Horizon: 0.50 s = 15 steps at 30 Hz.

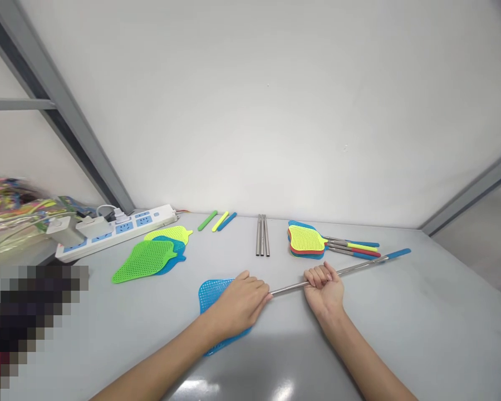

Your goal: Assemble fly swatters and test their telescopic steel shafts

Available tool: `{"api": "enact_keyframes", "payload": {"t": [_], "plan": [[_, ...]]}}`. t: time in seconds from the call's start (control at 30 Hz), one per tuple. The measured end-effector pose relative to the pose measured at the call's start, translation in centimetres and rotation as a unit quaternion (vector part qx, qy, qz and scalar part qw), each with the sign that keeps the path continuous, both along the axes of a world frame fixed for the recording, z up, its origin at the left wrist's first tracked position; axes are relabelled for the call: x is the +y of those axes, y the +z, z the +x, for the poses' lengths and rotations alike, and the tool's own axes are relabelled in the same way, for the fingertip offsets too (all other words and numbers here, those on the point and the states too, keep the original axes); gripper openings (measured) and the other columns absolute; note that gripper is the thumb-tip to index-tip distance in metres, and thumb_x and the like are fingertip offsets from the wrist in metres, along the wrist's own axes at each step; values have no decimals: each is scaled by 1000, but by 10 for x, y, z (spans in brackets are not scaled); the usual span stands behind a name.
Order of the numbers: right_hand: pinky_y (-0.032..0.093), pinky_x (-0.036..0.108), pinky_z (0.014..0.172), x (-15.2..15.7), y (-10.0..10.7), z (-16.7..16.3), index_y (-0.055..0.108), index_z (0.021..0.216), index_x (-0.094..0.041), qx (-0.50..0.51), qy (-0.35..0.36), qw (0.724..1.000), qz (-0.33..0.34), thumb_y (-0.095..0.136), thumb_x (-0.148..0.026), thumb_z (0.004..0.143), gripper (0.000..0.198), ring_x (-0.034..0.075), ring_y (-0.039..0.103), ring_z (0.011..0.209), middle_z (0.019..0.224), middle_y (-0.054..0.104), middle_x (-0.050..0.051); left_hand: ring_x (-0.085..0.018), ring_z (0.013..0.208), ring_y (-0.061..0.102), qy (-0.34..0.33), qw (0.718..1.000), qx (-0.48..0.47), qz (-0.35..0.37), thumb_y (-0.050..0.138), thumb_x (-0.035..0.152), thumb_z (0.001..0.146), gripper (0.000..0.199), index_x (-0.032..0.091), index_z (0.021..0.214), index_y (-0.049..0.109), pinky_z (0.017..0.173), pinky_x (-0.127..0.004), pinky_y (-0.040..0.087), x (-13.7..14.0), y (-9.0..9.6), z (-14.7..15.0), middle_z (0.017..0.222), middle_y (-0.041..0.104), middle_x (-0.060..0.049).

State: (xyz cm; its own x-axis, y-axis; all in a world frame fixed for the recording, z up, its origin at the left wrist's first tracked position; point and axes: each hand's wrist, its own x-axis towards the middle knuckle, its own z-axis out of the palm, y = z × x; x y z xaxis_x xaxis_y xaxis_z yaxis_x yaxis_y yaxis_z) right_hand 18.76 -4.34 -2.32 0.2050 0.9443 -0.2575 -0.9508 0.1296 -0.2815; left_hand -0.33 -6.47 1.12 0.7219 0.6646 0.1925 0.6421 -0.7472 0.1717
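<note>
A fly swatter with a blue perforated head point(212, 291), a long metal rod point(290, 288) and a blue grip point(399, 254) stretches across the table before me. My left hand point(245, 301) is closed around the point where the head meets the rod and hides part of the head. Farther along, my right hand point(324, 287) has its fingers curled round the rod, palm side turned up. Beyond it lies a stack of swatters, topped by a yellow head point(307, 239), with metal rods and coloured grips pointing right.
At left, loose green point(146, 259), blue point(179, 249) and yellow heads overlap beside a white power strip point(121, 231) with plugged-in chargers. Near the wall lie three coloured grips point(219, 221) and several metal rods point(263, 236). Bagged items point(12, 223) sit at far left.
</note>
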Motion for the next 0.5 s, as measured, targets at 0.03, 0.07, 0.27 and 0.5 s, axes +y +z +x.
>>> {"api": "enact_keyframes", "payload": {"t": [0.03, 0.07, 0.27, 0.5], "plan": [[17, 20, 33, 0, 0, -1, 13, 52, -18, 1, 0, 1000, 0, 39, -14, 72, 33, 6, 10, 34, 40, 12, -9, -12, 58, 43, 0, 1000, -4, 1, 21, 24, 85, 30, 17, 65, 42, 62, -28, 27, 0, 0, 0, 61, 50, 0], [17, 20, 33, 0, 0, -1, 13, 52, -19, 0, 2, 1000, -1, 39, -14, 72, 33, 6, 10, 34, 40, 12, -9, -12, 58, 43, -1, 1000, -7, 2, 21, 24, 85, 30, 17, 65, 42, 62, -28, 27, 0, 0, 1, 61, 50, 0], [18, 20, 34, -1, -1, -5, 12, 52, -18, -42, 9, 999, 20, 38, -15, 73, 34, 6, 12, 33, 40, 12, -8, -13, 58, 44, 4, 1000, -3, 12, 21, 23, 85, 30, 16, 64, 43, 62, -28, 28, -1, 0, 2, 60, 50, 0], [20, 20, 34, -4, 1, -9, 10, 52, -18, -91, 11, 995, 30, 37, -16, 74, 35, 6, 12, 33, 40, 11, -8, -13, 58, 44, 5, 1000, 9, 11, 22, 23, 85, 29, 16, 65, 43, 62, -28, 29, -1, -1, 3, 62, 52, 0]]}}
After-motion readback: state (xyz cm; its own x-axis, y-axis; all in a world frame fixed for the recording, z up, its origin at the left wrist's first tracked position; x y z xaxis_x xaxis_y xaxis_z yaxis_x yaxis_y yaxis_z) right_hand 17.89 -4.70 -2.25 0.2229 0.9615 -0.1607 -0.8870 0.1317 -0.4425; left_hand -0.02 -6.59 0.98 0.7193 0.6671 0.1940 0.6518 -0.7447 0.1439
